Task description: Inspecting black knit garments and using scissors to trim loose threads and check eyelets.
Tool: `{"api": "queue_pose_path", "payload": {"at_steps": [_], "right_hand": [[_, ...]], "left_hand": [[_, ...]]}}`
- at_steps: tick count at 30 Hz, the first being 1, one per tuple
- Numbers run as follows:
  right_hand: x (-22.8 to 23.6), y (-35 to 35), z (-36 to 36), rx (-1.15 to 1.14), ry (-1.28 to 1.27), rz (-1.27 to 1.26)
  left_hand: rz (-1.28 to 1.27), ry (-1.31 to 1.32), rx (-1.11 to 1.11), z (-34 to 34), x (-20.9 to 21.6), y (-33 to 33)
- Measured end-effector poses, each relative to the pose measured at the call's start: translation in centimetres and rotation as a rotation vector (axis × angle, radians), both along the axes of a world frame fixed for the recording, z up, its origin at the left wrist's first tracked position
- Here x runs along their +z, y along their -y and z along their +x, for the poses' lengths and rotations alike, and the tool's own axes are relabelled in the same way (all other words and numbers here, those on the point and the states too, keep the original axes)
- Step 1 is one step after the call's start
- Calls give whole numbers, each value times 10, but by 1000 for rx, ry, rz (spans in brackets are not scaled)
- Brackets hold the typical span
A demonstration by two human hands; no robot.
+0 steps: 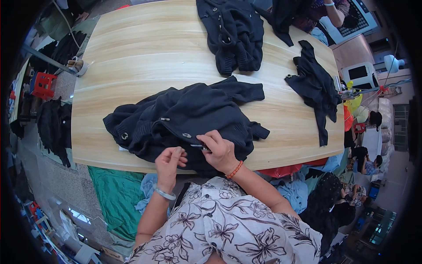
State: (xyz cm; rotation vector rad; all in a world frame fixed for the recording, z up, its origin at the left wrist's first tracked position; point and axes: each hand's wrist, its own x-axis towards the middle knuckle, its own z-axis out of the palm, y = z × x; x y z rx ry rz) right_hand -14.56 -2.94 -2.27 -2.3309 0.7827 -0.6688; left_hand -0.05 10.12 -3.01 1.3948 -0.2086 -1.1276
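Note:
A dark navy knitted cardigan [189,108] lies bunched on the table in front of me, its sleeves toward the right and several toggle-like buttons along its front edge. My right hand [220,153] is over the near edge of the knit, fingers closed around small thread snips [196,145] whose bright blade points left. Most of the tool is hidden in the fingers. Just to the left, my left hand [169,165] is raised at the table's near edge with thumb and fingertips pinched together. Whatever the pinch may hold is too small to see.
The pale wooden table [136,53] carries another dark cardigan [233,35] at the far side and a dark garment [312,83] at right. A co-worker's arm [336,15] shows at the far right corner. Green cloth [116,198] hangs below the near edge.

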Motion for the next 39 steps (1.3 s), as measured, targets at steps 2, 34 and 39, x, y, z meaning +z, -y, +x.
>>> {"api": "queue_pose_path", "payload": {"at_steps": [2,34,39], "right_hand": [[9,-2,-3,42,32,-113],[64,31,-17,236,152,368],[61,28,-16,211,169,424]], "left_hand": [[-5,-291,17,-2,4,16],[-303,-653,-137,-5,22,31],[-230,-669,-49,-4,31,33]]}}
